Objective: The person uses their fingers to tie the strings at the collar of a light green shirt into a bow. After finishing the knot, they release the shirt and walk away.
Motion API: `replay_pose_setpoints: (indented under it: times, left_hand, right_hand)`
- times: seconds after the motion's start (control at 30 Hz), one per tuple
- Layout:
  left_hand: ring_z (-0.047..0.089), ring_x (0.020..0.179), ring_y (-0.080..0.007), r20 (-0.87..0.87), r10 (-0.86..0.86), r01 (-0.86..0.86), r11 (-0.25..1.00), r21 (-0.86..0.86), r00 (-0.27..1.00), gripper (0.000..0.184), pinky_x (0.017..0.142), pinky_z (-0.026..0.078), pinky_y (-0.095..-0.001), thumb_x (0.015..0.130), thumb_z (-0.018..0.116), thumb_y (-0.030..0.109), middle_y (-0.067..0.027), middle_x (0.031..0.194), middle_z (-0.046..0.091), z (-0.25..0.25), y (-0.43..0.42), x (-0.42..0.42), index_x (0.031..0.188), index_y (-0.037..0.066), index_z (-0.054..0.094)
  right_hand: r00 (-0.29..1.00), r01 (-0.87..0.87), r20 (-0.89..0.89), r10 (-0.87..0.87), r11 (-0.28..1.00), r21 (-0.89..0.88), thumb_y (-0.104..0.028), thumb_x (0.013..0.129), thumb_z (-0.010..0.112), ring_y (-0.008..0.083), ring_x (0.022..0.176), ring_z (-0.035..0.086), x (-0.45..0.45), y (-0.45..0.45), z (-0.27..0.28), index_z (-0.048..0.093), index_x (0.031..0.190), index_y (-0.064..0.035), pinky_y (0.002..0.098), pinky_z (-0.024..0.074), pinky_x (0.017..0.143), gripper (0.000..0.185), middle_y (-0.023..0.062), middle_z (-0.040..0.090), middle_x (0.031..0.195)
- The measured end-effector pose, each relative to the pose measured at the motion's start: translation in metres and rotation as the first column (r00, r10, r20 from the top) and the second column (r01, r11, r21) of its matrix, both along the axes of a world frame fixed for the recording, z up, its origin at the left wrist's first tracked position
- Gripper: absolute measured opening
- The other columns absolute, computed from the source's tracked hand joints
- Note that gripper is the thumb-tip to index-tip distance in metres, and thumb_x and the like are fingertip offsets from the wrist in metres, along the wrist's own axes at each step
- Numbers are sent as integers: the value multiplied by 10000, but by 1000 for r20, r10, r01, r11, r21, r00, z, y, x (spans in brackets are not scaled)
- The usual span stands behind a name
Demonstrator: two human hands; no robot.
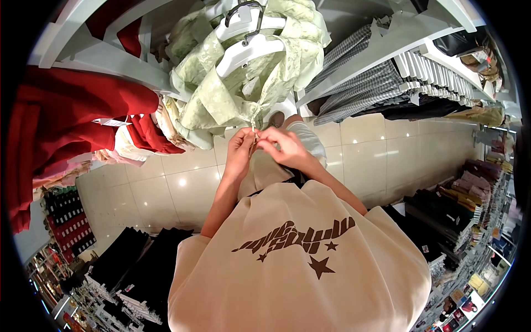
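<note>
A light green patterned garment point(213, 105) hangs from a white hanger point(249, 54) with a black hook, in front of another green one. At its lower front, thin ties point(254, 123) come together. My left hand point(241, 145) pinches the ties from the left. Close against it, my right hand point(281, 145) pinches them from the right, its fingertips nearly touching those of the left. The exact shape of the ties between the fingers is too small to tell.
Red garments point(72, 119) hang at the left. Grey checked garments point(354, 94) hang from a rail at the right. Black clothes on hangers point(119, 257) are at the lower left, folded-looking dark ones point(442, 213) at the lower right. Tiled floor point(188, 182) shows between them.
</note>
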State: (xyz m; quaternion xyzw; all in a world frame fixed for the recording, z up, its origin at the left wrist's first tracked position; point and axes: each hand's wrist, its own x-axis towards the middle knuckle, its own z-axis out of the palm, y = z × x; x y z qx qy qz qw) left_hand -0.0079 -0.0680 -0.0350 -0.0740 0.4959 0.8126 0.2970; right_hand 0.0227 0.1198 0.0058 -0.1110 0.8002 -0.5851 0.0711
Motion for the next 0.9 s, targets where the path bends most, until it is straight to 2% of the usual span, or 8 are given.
replay_pose_setpoints:
  times: [0.07, 0.17, 0.33, 0.4, 0.43, 0.5, 0.6, 0.9]
  left_hand:
    - [702, 992, -153, 9, 22, -22, 1000, -8, 1000, 196, 928, 554, -299, 1125, 519, 187, -64, 1093, 706, 0, 3, 2, 1114, 30, 637]
    - [718, 1091, -202, 30, 77, -78, 996, 40, 997, 186, 977, 563, -348, 1128, 501, 187, -95, 1129, 719, 13, 4, 1, 1132, 37, 610]
    - [713, 1130, -227, 41, 68, -70, 997, 43, 997, 161, 966, 562, -361, 1126, 495, 188, -127, 1177, 721, 13, -2, -1, 1149, 54, 582]
    - [713, 1120, -224, 57, 69, -71, 997, 35, 996, 155, 957, 563, -354, 1125, 496, 186, -133, 1190, 719, 14, -3, -1, 1150, 57, 579]
    - [714, 1108, -222, 68, 54, -59, 996, 66, 996, 152, 947, 563, -351, 1124, 497, 188, -139, 1212, 717, 12, -6, -1, 1150, 59, 573]
    - [715, 1095, -220, 76, 43, -51, 994, 98, 996, 149, 937, 563, -348, 1124, 498, 190, -145, 1234, 715, 8, -8, -2, 1149, 61, 567]
    - [715, 1074, -209, 70, 39, -48, 990, 133, 997, 130, 918, 566, -349, 1124, 499, 195, -152, 1277, 711, 6, -11, -1, 1143, 79, 555]
    - [715, 1058, -195, 17, 1, -2, 998, 56, 1000, 139, 931, 577, -367, 1136, 488, 228, -105, 1187, 716, 9, -17, 5, 1138, 102, 548]
  right_hand:
    - [967, 253, 26, -252, 967, -32, -87, 935, 749, 231, 920, 680, -2, 3, -9, 693, 1126, -65, 339, 523, 756, 200, 81, 714, 1007]
    - [975, 193, -105, -196, 980, -40, -109, 925, 766, 194, 941, 665, -9, 4, -5, 696, 1164, -78, 318, 512, 755, 251, 44, 709, 1067]
    - [978, 205, -27, -204, 979, 11, -122, 938, 770, 223, 1044, 699, -5, -2, -30, 672, 1186, -44, 346, 552, 830, 278, 90, 677, 1177]
    - [964, 223, 247, -98, 805, -550, -114, 993, 724, 219, 1101, 700, -6, -7, -51, 677, 1214, -44, 340, 569, 881, 236, 91, 668, 1259]
    - [964, 223, 246, -99, 805, -549, -114, 993, 724, 219, 1101, 700, -6, -6, -53, 677, 1214, -44, 340, 569, 881, 236, 91, 668, 1259]
    - [839, 371, 542, 34, 693, -618, -84, 1023, 686, 202, 1108, 700, -7, -3, -53, 679, 1230, -32, 333, 576, 924, 214, 90, 678, 1281]
    - [826, 330, 542, 153, 649, -686, -42, 1003, 690, 203, 1095, 708, -10, 5, -53, 691, 1219, -20, 337, 575, 934, 217, 101, 708, 1257]
    - [820, 242, 560, 116, 817, -524, -41, 996, 701, 141, 1077, 688, -10, -1, -55, 732, 1177, -7, 316, 554, 960, 187, 61, 741, 1168]
